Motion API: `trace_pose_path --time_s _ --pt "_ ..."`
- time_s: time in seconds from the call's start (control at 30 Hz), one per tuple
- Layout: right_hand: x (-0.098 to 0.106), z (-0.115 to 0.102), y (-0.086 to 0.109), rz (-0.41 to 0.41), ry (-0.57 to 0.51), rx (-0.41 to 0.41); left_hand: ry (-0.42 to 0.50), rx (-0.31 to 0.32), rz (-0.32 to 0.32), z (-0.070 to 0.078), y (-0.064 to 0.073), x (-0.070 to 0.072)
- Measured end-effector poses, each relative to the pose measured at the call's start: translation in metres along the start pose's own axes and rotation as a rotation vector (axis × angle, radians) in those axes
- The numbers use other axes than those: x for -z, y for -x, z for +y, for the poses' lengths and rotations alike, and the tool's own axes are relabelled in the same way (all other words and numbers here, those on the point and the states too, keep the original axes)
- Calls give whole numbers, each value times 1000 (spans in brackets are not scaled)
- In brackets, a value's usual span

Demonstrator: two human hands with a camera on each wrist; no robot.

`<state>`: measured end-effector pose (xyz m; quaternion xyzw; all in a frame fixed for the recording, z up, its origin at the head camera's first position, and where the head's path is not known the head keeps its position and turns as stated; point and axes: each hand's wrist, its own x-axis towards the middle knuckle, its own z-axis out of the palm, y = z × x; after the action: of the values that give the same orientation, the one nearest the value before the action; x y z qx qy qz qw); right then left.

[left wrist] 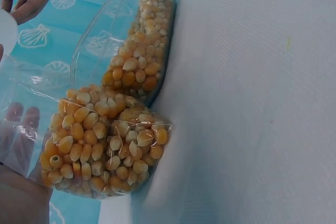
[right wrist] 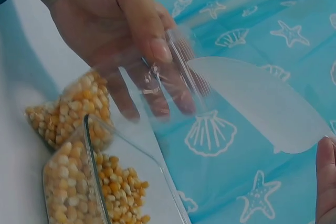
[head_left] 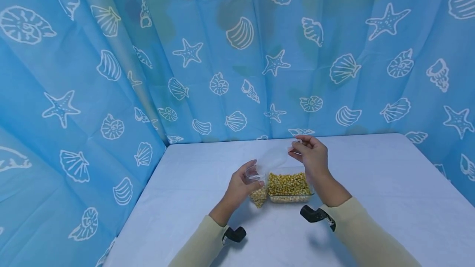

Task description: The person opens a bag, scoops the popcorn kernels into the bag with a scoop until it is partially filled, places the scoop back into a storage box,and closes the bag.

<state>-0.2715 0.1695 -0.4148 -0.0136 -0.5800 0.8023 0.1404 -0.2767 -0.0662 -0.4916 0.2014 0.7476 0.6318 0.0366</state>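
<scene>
A clear zip bag (left wrist: 100,145) with corn kernels in its bottom stands on the table, and my left hand (head_left: 239,186) holds it near its mouth, thumb in front and fingers behind. My right hand (head_left: 311,155) is raised behind the glass container and pinches the end of a thin, white translucent piece (right wrist: 257,103), shaped like a shallow scoop; its exact kind is unclear. The far end of that piece meets the bag's opening. Right beside the bag is a rectangular glass container (head_left: 291,198) holding many corn kernels (head_left: 287,183).
A white cloth (head_left: 185,201) covers the table. Blue curtains (head_left: 215,65) printed with shells and starfish hang behind it and along the sides. Black wrist cameras (head_left: 313,214) sit on both forearms, low over the table.
</scene>
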Motion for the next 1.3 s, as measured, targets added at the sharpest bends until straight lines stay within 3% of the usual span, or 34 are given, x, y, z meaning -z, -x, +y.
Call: trace_pose_path --time_s 0.2,0.5,0.77,1.03,1.3 --pt "13 -1 -3 62 -36 -5 10 -61 -29 2 0 0" --pt "31 5 -6 158 6 -47 7 -38 -25 17 6 -1" --pt "47 8 -6 191 42 -72 4 -51 -16 5 4 1" --pt "59 14 -6 215 185 -7 2 -59 -18 4 4 1" --pt "65 20 -6 255 346 115 6 -59 -24 3 3 2"
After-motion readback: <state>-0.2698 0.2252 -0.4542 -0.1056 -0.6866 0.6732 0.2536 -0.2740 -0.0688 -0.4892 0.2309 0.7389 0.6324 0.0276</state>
